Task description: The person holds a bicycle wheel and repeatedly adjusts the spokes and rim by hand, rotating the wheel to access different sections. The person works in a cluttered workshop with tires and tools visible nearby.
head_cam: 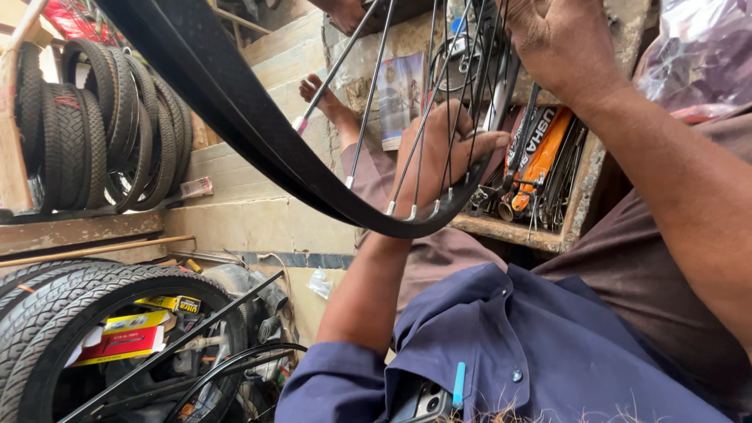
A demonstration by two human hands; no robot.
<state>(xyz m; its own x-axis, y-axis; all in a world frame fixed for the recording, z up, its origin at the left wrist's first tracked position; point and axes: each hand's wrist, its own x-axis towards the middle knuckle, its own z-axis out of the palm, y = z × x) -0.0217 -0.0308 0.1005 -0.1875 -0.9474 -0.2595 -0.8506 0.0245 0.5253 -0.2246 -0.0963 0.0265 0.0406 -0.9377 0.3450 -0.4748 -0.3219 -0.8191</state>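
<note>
I see the left hand [439,157] clamped on the spokes [368,102] just inside the wheel rim [235,117]. Right hand [560,43] grips spokes above it. Looks like mid spoke check; next move needs steady rim hold.

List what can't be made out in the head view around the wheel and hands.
- Right hand: fingers cut off by the top edge; grip unknown.
- Left hand: palm side hidden behind the spokes and rim.
- Wheel hub: mostly off frame at the top.
- Tools in the wooden box: cluttered, kinds unclear.
</note>
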